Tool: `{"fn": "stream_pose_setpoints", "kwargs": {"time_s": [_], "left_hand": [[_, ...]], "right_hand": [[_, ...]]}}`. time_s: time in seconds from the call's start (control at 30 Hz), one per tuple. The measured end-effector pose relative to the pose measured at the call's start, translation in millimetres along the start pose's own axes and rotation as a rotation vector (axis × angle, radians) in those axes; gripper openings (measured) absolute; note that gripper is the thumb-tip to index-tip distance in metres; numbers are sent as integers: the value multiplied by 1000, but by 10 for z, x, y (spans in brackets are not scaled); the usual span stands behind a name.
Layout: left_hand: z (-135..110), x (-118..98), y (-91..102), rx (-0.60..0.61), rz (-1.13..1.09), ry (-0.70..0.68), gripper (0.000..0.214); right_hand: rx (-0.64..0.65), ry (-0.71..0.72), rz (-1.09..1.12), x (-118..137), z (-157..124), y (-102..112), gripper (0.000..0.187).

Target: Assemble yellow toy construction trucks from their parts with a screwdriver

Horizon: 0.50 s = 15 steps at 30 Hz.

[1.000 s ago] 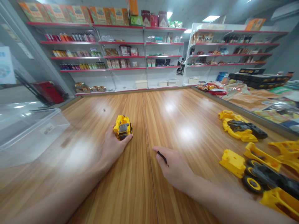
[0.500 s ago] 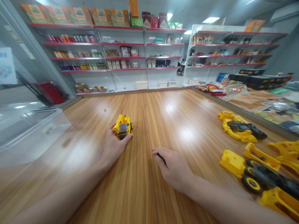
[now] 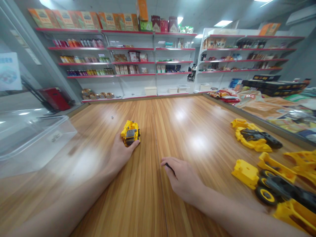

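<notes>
Toy truck [image 3: 131,133], yellow, sitting left of frame centre, seemingly light and stiff, best taken by its sides; left grip [image 3: 120,154] is clasping it, right grip [image 3: 184,173] pinching a black piece [image 3: 170,168].

Slim black item [image 3: 170,168], seemingly part-hidden by the right hand [image 3: 185,177].

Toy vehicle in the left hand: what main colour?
The toy vehicle is mainly yellow; see head view.

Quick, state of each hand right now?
Left hand: closed around the yellow toy vehicle.
Right hand: closed on a thin black piece; can't tell what it is.
</notes>
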State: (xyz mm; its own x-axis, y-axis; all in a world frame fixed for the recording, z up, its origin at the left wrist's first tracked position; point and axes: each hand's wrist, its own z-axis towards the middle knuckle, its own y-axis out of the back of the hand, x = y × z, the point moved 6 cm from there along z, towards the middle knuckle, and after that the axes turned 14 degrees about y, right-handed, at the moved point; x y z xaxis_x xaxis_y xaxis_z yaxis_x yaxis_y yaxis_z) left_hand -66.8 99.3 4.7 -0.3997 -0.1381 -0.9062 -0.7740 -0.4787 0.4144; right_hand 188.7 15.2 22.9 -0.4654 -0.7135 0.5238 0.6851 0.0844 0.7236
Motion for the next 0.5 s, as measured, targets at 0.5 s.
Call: {"fn": "stream_pose_setpoints", "kwargs": {"time_s": [0.5], "left_hand": [[-9, -15, 27, -36, 74, -17, 58]], "right_hand": [[1, 5, 1, 12, -2, -5, 25]]}}
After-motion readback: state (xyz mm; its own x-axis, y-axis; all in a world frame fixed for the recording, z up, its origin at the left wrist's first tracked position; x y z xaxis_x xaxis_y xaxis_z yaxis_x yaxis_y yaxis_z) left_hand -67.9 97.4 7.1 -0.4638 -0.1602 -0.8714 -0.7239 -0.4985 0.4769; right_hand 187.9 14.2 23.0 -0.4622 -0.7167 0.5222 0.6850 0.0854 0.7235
